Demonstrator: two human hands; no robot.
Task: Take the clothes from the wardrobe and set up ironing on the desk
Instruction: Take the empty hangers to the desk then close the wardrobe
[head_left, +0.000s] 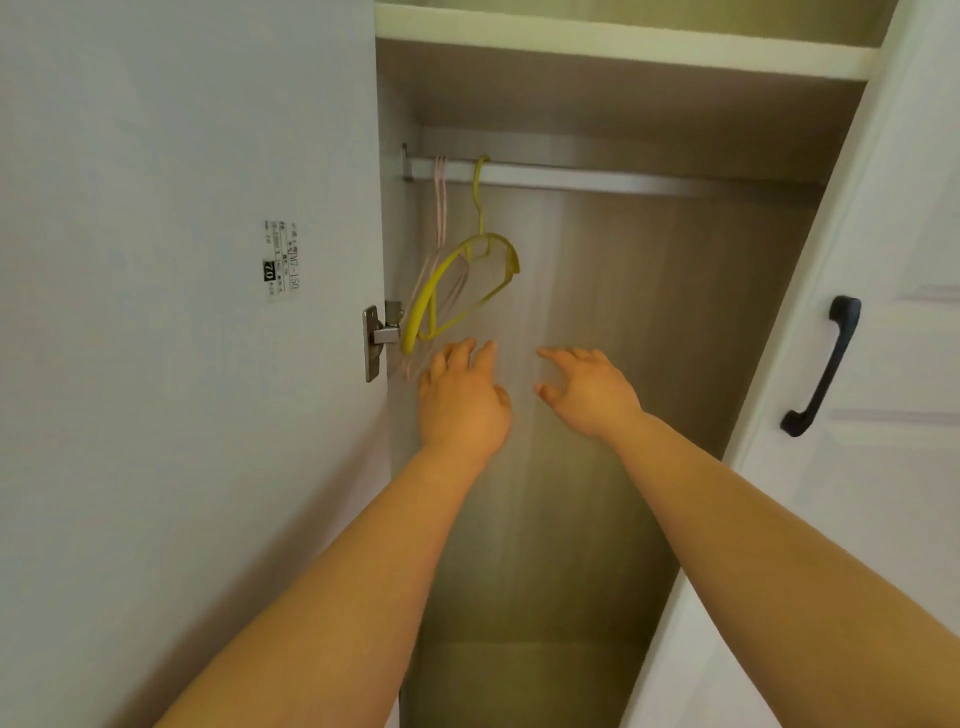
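Note:
The wardrobe stands open before me, with a white rail (571, 176) across its upper part. A bare yellow hanger (457, 286) hangs at the rail's left end, beside pale pink hangers (440, 208). No clothes show inside. My left hand (462, 400) reaches in just below the yellow hanger, fingers spread and holding nothing. My right hand (587, 389) reaches in beside it, fingers relaxed and apart, also holding nothing. Neither hand touches the hangers.
The left door (182, 364) stands open with a label (280, 260) and a metal hinge (379, 338). The right door (883, 364) carries a black handle (821, 364). A white shelf (623, 47) runs above the rail. The wardrobe's wood back panel (649, 312) is bare.

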